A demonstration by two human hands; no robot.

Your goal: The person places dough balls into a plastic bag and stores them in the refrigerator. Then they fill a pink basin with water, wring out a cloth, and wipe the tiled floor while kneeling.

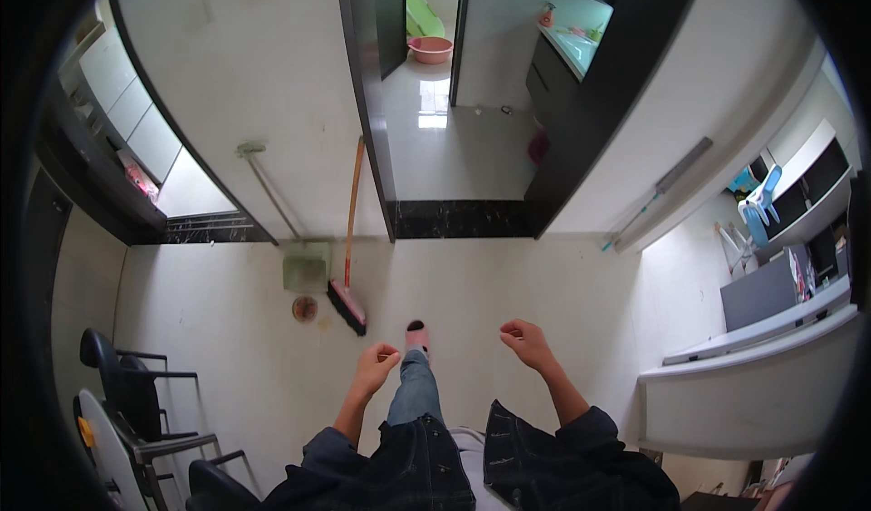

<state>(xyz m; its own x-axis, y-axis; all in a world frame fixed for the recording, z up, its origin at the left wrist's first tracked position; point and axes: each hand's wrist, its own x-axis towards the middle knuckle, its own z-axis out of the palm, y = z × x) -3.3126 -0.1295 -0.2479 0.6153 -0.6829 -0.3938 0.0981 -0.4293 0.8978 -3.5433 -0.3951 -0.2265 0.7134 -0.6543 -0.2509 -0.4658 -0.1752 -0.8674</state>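
Both of my bare hands are in the air above the pale tiled floor, in front of a dark denim jacket. My left hand (pixel 376 364) has its fingers curled in, with the thumb against them, beside my jeans leg (pixel 416 388); I see nothing clearly held in it. To the right, my right hand (pixel 527 343) is loosely curled around nothing visible. One foot in a pink slipper (pixel 417 337) is forward. Nearest my left hand, a broom (pixel 352 218) leans on the wall, bristles down. Next to it stand a green long-handled dustpan (pixel 305 267) and a small round dish (pixel 305 309).
A black marble threshold (pixel 463 219) crosses the bathroom doorway ahead; a pink basin (pixel 432 50) lies inside. At right, a grey-headed cleaning tool (pixel 684 166) leans on the wall near a white partition (pixel 735 409). Black armchairs (pixel 136 388) stand at lower left.
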